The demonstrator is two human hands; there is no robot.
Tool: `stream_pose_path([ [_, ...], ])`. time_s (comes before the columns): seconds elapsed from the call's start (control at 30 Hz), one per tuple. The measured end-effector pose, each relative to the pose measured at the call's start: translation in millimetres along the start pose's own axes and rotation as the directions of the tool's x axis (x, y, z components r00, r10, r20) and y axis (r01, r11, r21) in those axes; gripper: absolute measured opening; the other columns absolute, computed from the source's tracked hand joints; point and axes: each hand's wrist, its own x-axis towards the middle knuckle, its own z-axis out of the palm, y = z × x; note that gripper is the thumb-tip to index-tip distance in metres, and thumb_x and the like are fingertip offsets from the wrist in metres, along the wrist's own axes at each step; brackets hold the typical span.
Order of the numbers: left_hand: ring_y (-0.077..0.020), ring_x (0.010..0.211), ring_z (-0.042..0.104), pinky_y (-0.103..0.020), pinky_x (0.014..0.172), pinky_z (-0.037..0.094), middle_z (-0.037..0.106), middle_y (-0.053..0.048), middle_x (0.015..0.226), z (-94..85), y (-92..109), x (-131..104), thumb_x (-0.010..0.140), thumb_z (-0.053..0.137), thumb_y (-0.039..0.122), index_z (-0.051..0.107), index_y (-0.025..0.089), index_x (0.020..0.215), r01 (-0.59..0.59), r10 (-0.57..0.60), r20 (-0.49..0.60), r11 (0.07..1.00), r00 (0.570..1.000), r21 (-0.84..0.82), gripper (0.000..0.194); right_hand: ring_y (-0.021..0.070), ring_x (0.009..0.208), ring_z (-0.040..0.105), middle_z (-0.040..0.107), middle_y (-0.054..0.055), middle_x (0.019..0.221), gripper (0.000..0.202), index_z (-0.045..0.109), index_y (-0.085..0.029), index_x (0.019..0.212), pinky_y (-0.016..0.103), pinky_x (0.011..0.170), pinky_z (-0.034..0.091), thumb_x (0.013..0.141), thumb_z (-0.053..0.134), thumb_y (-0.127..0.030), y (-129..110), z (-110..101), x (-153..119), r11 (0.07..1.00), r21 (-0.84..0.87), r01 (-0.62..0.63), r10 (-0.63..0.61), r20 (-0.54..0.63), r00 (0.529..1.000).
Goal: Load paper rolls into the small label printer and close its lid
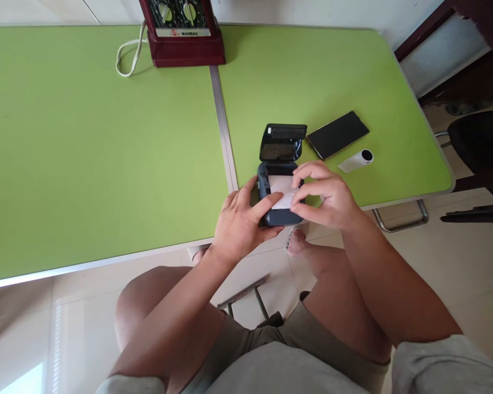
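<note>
A small dark portable printer (282,218) is at the front edge of the green table, its lid (283,131) swung up and back. In its compartment lies a white paper roll (280,185). My left hand (239,223) grips the printer from the left, with the thumb lying over the paper and fingers along the side and under the front. From the right, my right hand (327,198) has its bent fingertips and thumb at the right edge of the paper; the exact contact is partly hidden by the fingers.
Right of the printer lie a black phone (337,134) and a second small white roll (356,160). A dark red appliance (188,50) with two knobs and a white cord (127,73) stands at the back of the green table (98,148). A black chair (482,148) is at right.
</note>
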Motion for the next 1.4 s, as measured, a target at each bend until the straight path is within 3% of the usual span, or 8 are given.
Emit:
stream_pose_path([
  [0.13, -0.0359, 0.140, 0.059, -0.055, 0.110, 0.055, 0.051, -0.016, 0.159, -0.5, -1, 1, 0.089, 0.081, 0.052, 0.061, 0.037, 0.141, -0.029, 0.029, -0.008, 0.999, 1.000, 0.013, 0.058, 0.0285, 0.114, 0.067, 0.068, 0.008, 0.117, 0.030, 0.071, -0.032, 0.107, 0.050, 0.091, 0.057, 0.099, 0.057, -0.057, 26, 4, 5, 0.981, -0.017, -0.192, 0.182, -0.244, 0.953],
  [0.23, -0.0355, 0.141, 0.058, -0.056, 0.110, 0.054, 0.051, -0.017, 0.159, 0.7, -2, 1, 0.089, 0.080, 0.053, 0.061, 0.037, 0.140, -0.040, 0.039, 0.003, 0.999, 0.999, 0.023, 0.057, 0.0322, 0.139, 0.058, 0.058, 0.007, 0.148, 0.057, 0.046, -0.040, 0.144, 0.056, 0.105, 0.054, 0.097, 0.050, -0.072, 45, 11, 9, 0.945, 0.068, -0.320, 0.327, -0.195, 0.925],
  [0.47, -0.0378, 0.136, 0.060, -0.058, 0.106, 0.055, 0.049, -0.017, 0.160, 1.9, -3, 1, 0.089, 0.079, 0.054, 0.060, 0.038, 0.140, -0.019, 0.018, 0.012, 0.999, 1.000, 0.037, 0.057, 0.0269, 0.118, 0.068, 0.070, 0.005, 0.111, 0.045, 0.050, -0.033, 0.126, 0.052, 0.106, 0.054, 0.098, 0.049, -0.069, 42, 13, 3, 0.887, 0.305, -0.348, 0.433, -0.281, 0.857],
  [0.77, -0.0378, 0.148, 0.053, -0.056, 0.116, 0.048, 0.045, -0.021, 0.163, 0.8, -2, 3, 0.084, 0.084, 0.049, 0.044, 0.032, 0.157, -0.021, 0.021, 0.038, 1.000, 0.999, 0.014, 0.084, 0.0295, 0.125, 0.065, 0.069, 0.004, 0.134, 0.045, 0.062, -0.029, 0.126, 0.052, 0.112, 0.053, 0.084, 0.073, -0.044, 26, 9, 3, 0.822, 0.258, -0.508, 0.478, 0.172, 0.861],
  [0.97, -0.0365, 0.147, 0.054, -0.055, 0.118, 0.047, 0.045, -0.019, 0.163, -1.8, 3, 6, 0.084, 0.081, 0.049, 0.049, 0.031, 0.151, 0.018, -0.018, 0.062, 1.000, 0.998, -0.002, 0.076, 0.0282, 0.142, 0.056, 0.063, 0.004, 0.147, 0.043, 0.062, -0.029, 0.128, 0.052, 0.123, 0.044, 0.086, 0.068, -0.032, 26, 4, 6, 0.873, 0.210, -0.440, 0.396, 0.222, 0.891],
  [1.1, -0.0384, 0.149, 0.052, -0.055, 0.118, 0.047, 0.049, -0.023, 0.161, 3.0, -1, 5, 0.083, 0.080, 0.052, 0.044, 0.023, 0.153, -0.007, 0.007, 0.025, 1.000, 1.000, 0.005, 0.085, 0.0269, 0.131, 0.063, 0.062, 0.006, 0.148, 0.057, 0.053, -0.030, 0.142, 0.050, 0.115, 0.051, 0.087, 0.068, -0.035, 29, 8, 2, 0.839, 0.254, -0.482, 0.436, 0.217, 0.873],
  [1.27, -0.0391, 0.149, 0.053, -0.051, 0.121, 0.046, 0.051, -0.030, 0.160, 10.9, -8, 3, 0.086, 0.072, 0.071, 0.028, 0.005, 0.162, 0.000, 0.000, -0.009, 1.000, 1.000, 0.021, 0.110, 0.0257, 0.124, 0.063, 0.066, 0.007, 0.134, 0.042, 0.060, -0.030, 0.128, 0.042, 0.105, 0.056, 0.093, 0.063, -0.052, 36, 11, -9, 0.848, 0.263, -0.460, 0.475, 0.005, 0.880],
  [1.4, -0.0393, 0.144, 0.058, -0.050, 0.119, 0.049, 0.053, -0.029, 0.159, 12.5, -8, 0, 0.088, 0.066, 0.077, 0.035, 0.004, 0.161, 0.035, -0.035, -0.002, 0.998, 0.999, 0.056, 0.108, 0.0197, 0.074, 0.058, 0.055, -0.001, 0.078, 0.026, 0.060, -0.029, 0.118, 0.036, 0.072, 0.052, 0.100, 0.056, -0.048, 31, 7, -17, 0.847, 0.079, -0.525, 0.531, -0.127, 0.838],
])
